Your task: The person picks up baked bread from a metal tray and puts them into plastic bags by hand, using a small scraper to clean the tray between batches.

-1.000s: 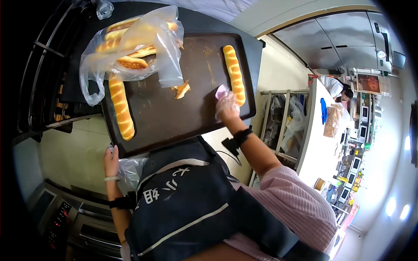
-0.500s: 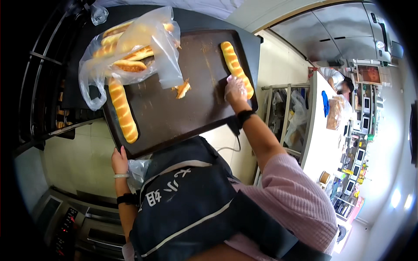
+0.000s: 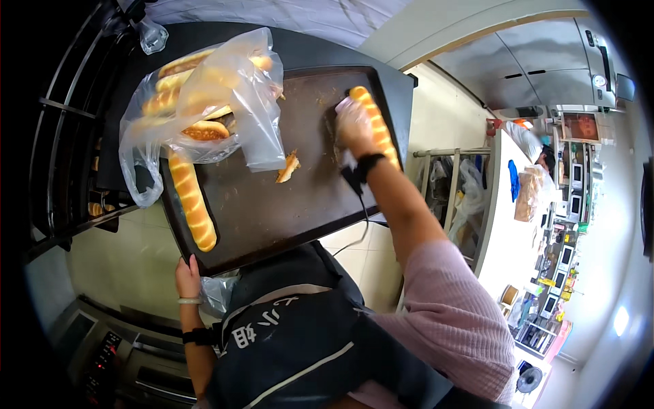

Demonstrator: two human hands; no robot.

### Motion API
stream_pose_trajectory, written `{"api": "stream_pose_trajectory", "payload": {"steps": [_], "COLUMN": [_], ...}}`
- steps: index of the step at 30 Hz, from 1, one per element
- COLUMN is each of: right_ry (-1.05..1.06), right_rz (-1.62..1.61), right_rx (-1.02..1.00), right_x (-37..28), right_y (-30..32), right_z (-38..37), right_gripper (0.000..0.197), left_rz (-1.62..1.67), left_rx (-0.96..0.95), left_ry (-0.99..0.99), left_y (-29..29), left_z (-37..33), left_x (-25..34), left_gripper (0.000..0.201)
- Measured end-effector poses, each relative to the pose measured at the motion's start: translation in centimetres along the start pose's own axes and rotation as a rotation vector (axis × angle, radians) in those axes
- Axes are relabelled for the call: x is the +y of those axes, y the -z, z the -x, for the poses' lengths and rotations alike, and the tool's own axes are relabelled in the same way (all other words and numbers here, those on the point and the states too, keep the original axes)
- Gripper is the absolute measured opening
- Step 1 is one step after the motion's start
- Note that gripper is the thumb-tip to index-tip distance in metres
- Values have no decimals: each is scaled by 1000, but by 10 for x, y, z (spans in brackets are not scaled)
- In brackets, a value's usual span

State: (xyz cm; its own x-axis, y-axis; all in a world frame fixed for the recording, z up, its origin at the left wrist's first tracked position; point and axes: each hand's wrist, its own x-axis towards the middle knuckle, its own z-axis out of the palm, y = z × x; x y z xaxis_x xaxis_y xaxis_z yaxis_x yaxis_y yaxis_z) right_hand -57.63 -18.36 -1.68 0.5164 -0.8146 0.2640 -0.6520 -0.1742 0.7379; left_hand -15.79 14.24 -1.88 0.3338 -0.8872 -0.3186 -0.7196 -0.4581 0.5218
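Note:
A dark baking tray [image 3: 266, 211] lies partly on the dark tabletop, its near left corner gripped by my left hand [image 3: 187, 278]. My right hand [image 3: 355, 128], in a thin clear plastic glove, is against or just beside the left side of a long ridged bread [image 3: 378, 126] at the tray's right edge; its fingers are blurred. Another long bread [image 3: 193, 204] lies along the left edge. Between them sits a torn bread scrap [image 3: 289, 166]. A clear plastic bag [image 3: 255, 129] filled with several breads [image 3: 204, 131] covers the tray's far left part.
A black rack [image 3: 68, 105] stands at left, with an oven's control panel [image 3: 102, 361] below it. On the right are a shelf frame holding plastic bags [image 3: 466, 177] and a long white counter [image 3: 501, 211]. A person [image 3: 524, 142] is beyond that counter.
My right hand has moved away from me along the right bread and slightly left. The whole tray sits lower in the picture. My left hand keeps its hold on the corner.

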Motion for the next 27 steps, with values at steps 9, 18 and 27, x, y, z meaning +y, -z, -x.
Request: {"api": "stream_pose_trajectory", "payload": {"steps": [9, 18, 27], "right_ry": [263, -616, -1029], "right_rz": [-617, -817, -2769], "right_rx": [-625, -636, -666], "right_x": [-12, 65, 114], "right_y": [91, 28, 154], "right_z": [-20, 52, 55], "right_gripper": [37, 58, 57], "left_rz": [-12, 148, -8], "left_rx": [-28, 389, 247], "left_ry": [-13, -173, -343], "left_y": [-6, 97, 115], "left_z": [1, -53, -138], "left_x": [-22, 52, 95], "left_gripper": [37, 66, 36]}}
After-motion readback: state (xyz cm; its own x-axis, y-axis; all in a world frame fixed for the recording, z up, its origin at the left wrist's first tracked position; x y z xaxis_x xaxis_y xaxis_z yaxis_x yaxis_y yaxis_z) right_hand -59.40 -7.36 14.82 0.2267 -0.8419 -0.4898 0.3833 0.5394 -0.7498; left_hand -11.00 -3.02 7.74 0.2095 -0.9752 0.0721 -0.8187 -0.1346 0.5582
